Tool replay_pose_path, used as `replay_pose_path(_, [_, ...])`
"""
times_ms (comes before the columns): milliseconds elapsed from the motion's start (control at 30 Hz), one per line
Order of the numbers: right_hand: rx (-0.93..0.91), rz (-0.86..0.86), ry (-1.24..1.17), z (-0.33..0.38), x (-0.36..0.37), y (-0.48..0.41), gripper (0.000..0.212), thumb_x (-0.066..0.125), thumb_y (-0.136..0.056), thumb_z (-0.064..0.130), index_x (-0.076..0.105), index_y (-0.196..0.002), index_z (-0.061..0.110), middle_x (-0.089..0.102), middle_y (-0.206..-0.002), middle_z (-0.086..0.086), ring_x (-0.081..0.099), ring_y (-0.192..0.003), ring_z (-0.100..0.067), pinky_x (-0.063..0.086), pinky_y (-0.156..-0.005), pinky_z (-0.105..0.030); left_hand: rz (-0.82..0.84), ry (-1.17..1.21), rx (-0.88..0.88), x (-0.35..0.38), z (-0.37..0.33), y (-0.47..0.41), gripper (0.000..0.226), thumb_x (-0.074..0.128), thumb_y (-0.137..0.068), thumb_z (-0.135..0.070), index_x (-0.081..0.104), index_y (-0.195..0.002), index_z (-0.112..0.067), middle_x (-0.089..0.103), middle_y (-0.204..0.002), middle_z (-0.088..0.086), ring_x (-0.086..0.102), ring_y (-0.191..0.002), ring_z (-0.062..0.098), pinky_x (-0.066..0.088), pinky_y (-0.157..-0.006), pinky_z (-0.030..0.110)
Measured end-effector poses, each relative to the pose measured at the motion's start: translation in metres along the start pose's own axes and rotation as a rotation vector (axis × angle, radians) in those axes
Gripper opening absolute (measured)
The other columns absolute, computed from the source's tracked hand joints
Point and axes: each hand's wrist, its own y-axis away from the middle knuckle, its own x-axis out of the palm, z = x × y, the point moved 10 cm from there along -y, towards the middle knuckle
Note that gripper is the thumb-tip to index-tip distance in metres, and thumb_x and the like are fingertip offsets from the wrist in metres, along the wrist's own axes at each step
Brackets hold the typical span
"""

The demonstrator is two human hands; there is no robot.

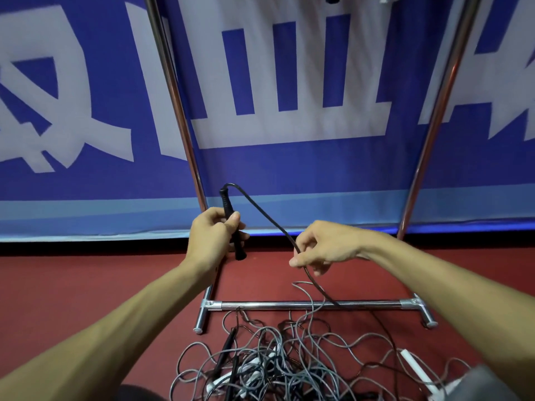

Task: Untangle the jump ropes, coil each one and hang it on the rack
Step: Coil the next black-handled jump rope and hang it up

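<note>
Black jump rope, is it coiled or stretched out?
Stretched out, not coiled: the left hand grips its handle, the right hand pinches its cord, which trails into the floor pile.

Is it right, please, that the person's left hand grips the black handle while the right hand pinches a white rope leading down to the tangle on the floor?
Not quite: the head view shows that the pinched rope is black, not white. The left hand grips the black handle while the right hand pinches the black rope, which leads down to the tangle on the floor.
</note>
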Motion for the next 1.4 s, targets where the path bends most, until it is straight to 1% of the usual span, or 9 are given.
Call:
replay_pose_path(133, [0.016,-0.057,-0.045,-0.002,-0.014,0.01,0.015,0.066,-0.091,0.01,0.055,-0.08,0.01,0.061,-0.068,-0.006,0.062,-0.051,-0.014,0.055,-0.05,-0.026,0.082,0.002,-0.105,0.009,0.014,-0.001,0.012,0.051,-0.1,-0.012,0.048,-0.089,-0.009,0.065,-0.089,0.014,0.07,-0.07,0.025,0.058,-0.072,0.045])
replay_pose_path(233, [-0.006,-0.275,-0.224,-0.002,-0.038,0.013,0.015,0.062,-0.093,0.007,0.053,-0.082,0.008,0.062,-0.069,-0.012,0.064,-0.048,-0.016,0.056,-0.046,-0.027,0.207,0.016,-0.172,0.033,0.024,0.009,0.016,0.045,-0.097,0.001,0.038,-0.09,-0.012,0.069,-0.084,0.019,0.07,-0.074,0.033,0.057,-0.077,0.045])
replay_pose_path(367, [-0.107,-0.552,-0.517,-0.001,-0.071,0.023,0.01,0.063,-0.092,0.006,0.056,-0.085,0.005,0.061,-0.071,-0.015,0.066,-0.048,-0.021,0.059,-0.051,-0.03,0.416,-0.107,-0.156,0.07,0.027,0.028,0.013,0.043,-0.098,0.002,0.049,-0.105,-0.007,0.07,-0.076,0.014,0.068,-0.066,0.028,0.057,-0.071,0.039])
replay_pose_path(500, [-0.132,-0.732,-0.647,-0.004,-0.09,0.032,0.01,0.069,-0.089,0.013,0.066,-0.089,0.004,0.066,-0.077,-0.013,0.067,-0.051,-0.022,0.059,-0.054,-0.027,0.551,-0.152,-0.144,0.093,0.023,0.043,0.014,0.054,-0.098,-0.008,0.059,-0.111,-0.01,0.072,-0.098,0.012,0.071,-0.076,0.028,0.059,-0.08,0.037])
replay_pose_path(700, [-0.135,-0.742,-0.838,-0.002,-0.083,0.028,0.012,0.071,-0.087,0.012,0.066,-0.091,0.001,0.064,-0.07,-0.008,0.066,-0.048,-0.019,0.06,-0.055,-0.028,0.643,-0.037,-0.196,0.117,0.018,0.059,0.019,0.058,-0.096,-0.01,0.064,-0.114,-0.012,0.067,-0.117,0.015,0.072,-0.089,0.032,0.059,-0.08,0.031])
replay_pose_path(867, [-0.122,-0.736,-0.817,-0.004,-0.083,0.023,0.013,0.07,-0.088,0.012,0.064,-0.09,0.001,0.065,-0.069,-0.009,0.066,-0.05,-0.017,0.058,-0.054,-0.025,0.595,0.003,-0.108,0.118,0.007,0.054,0.006,0.06,-0.095,-0.007,0.066,-0.094,-0.008,0.073,-0.093,0.013,0.072,-0.083,0.022,0.057,-0.078,0.026])
replay_pose_path(1100, [0.053,-0.424,-0.58,-0.025,-0.049,0.003,0.017,0.053,-0.098,0.007,0.056,-0.115,0.005,0.066,-0.086,-0.01,0.063,-0.067,-0.019,0.058,-0.058,-0.026,0.345,0.199,-0.094,0.083,-0.007,0.026,0.01,0.056,-0.097,-0.01,0.062,-0.09,-0.007,0.073,-0.087,0.015,0.072,-0.078,0.026,0.058,-0.071,0.03])
replay_pose_path(1267, [0.025,-0.134,-0.245,-0.015,-0.015,-0.007,0.03,0.046,-0.091,-0.01,0.064,-0.105,0.009,0.07,-0.093,-0.007,0.065,-0.074,-0.014,0.053,-0.071,-0.023,0.203,0.163,-0.027,0.057,-0.013,0.01,0.012,0.055,-0.098,-0.013,0.062,-0.09,-0.007,0.074,-0.084,0.009,0.071,-0.08,0.017,0.056,-0.077,0.028])
replay_pose_path(1400, [0.04,0.206,-0.069,-0.014,0.03,0.002,0.013,0.057,-0.095,0.004,0.064,-0.1,0.013,0.069,-0.093,-0.001,0.065,-0.084,-0.015,0.052,-0.079,-0.027,0.108,0.162,0.009,0.038,-0.015,0.003,0.012,0.056,-0.098,-0.014,0.061,-0.088,-0.009,0.071,-0.079,0.006,0.071,-0.073,0.012,0.054,-0.063,0.02])
